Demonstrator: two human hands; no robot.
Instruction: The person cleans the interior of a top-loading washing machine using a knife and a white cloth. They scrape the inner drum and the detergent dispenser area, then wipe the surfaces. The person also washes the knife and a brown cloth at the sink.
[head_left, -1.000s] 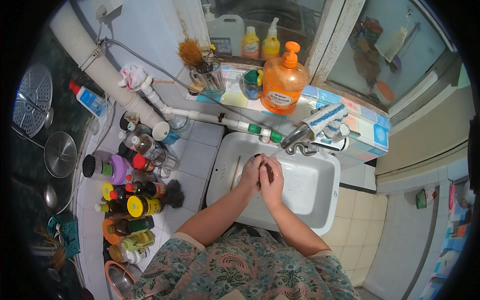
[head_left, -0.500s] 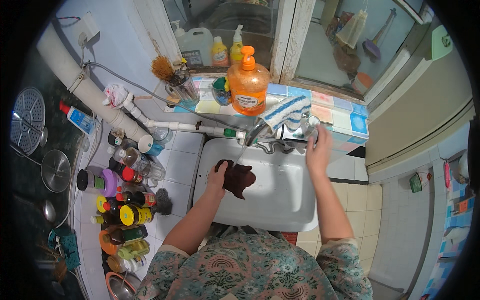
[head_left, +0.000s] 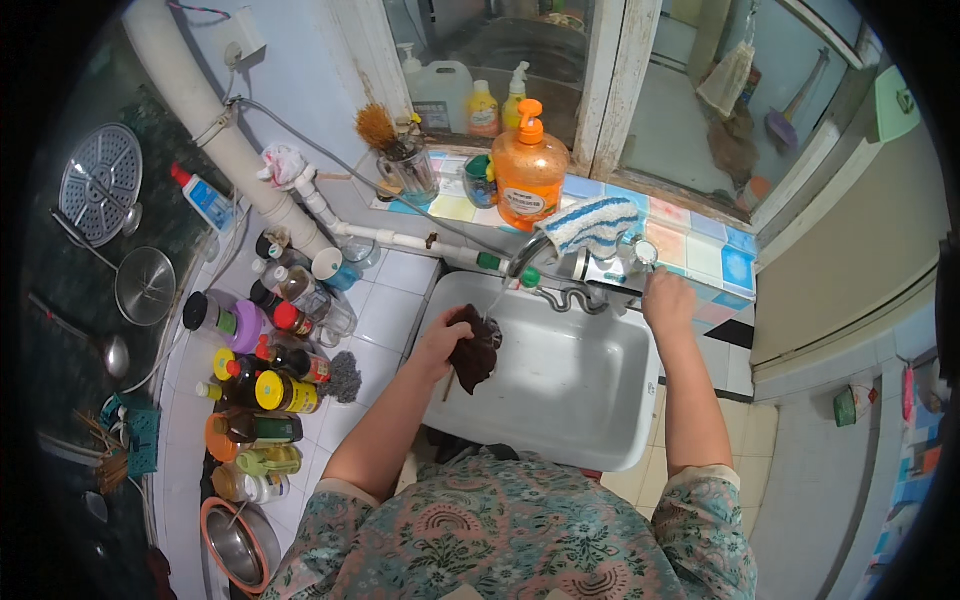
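Observation:
In my left hand point(head_left: 441, 345) is a dark brown cloth point(head_left: 474, 358), wet-looking and bunched, hanging over the left part of the white sink point(head_left: 560, 395). A thin stream of water from the curved metal faucet point(head_left: 524, 256) runs down onto the cloth. My right hand point(head_left: 670, 300) is closed at the right end of the faucet, its fingers at the dark lever handle point(head_left: 618, 290); part of that handle is hidden by the fingers. A white cloth with blue stripes point(head_left: 592, 224) drapes over the faucet.
Behind the sink, a tiled ledge holds an orange pump bottle point(head_left: 528, 170), a green-rimmed cup point(head_left: 479, 182) and a glass mug with a brush point(head_left: 405, 165). Several bottles and jars crowd the left counter beside a grey scouring pad point(head_left: 344, 377). A metal bowl point(head_left: 238, 545) stands nearer.
My right hand has turned and its fingers have closed at the faucet handle. The brown cloth is now bunched narrower beneath the stream. The whole view has shifted slightly.

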